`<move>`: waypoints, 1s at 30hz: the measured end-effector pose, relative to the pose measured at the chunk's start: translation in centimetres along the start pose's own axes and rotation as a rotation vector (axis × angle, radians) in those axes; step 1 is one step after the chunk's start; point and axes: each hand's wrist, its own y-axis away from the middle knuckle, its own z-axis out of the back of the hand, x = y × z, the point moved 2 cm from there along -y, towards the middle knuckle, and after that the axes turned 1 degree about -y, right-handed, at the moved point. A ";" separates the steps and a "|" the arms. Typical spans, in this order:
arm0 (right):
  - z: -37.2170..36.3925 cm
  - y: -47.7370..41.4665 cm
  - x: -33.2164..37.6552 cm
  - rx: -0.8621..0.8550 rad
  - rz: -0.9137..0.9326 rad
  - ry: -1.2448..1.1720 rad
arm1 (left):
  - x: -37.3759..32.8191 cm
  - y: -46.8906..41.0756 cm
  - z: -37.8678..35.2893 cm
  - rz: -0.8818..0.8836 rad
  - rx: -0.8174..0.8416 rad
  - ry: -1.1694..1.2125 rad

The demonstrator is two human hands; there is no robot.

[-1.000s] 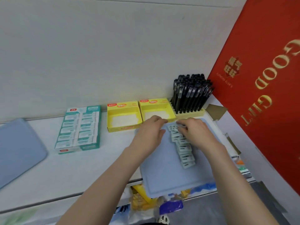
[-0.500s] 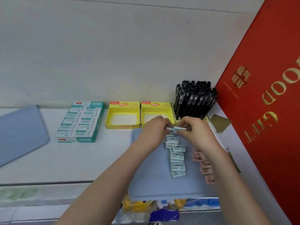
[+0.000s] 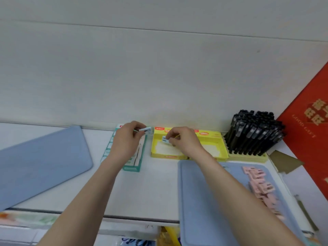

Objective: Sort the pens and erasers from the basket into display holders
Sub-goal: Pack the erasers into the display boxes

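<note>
Beside yellow boxes — black pens; pink erasers on tray.

Pale grey wall w/ seams, white shelf, even light

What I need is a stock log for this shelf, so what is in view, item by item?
teal box: 1, teal and white, back of the shelf, under the left hand
yellow boxes: 2, yellow, side by side at the back, the second to the right
pens: many, black, upright in the holder
holder: 1, pale yellow, right of the yellow boxes
trays: 2, blue, one at left, one near right
pink erasers: several, too blurred to count, on the right tray
blue-white erasers: 2, one in each hand, the other
gift box: 1, red, far right
cardboard scrap: 1, brown, beside the gift box
shelf: 1, white
left hand: pinches an eraser above the teal box
right hand: pinches an eraser over the left yellow box
</note>
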 end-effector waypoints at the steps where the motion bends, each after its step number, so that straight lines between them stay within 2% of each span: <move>1: -0.8 -0.5 0.1 0.010 -0.003 0.012 | 0.4 -0.1 0.2 0.009 0.008 0.010; 5: -3.0 -1.1 0.2 0.000 0.008 0.116 | 1.5 -0.5 0.3 0.028 0.047 0.044; 9: -4.1 -0.8 0.7 0.008 0.098 0.429 | 1.9 -0.8 0.1 0.021 0.080 0.065; 12: -4.8 -0.7 1.2 0.050 0.094 0.576 | 1.8 -1.0 -0.1 0.001 0.104 0.077; 16: -5.0 0.0 2.1 -0.038 0.108 0.759 | 1.9 -1.1 -0.3 -0.027 0.121 0.070; 22: -4.9 -0.1 2.8 0.013 0.105 0.788 | 1.7 -1.1 -0.2 -0.037 0.131 0.067; 30: -5.5 -0.8 0.8 -0.031 0.156 0.684 | 1.8 -1.2 -0.5 -0.047 0.142 0.054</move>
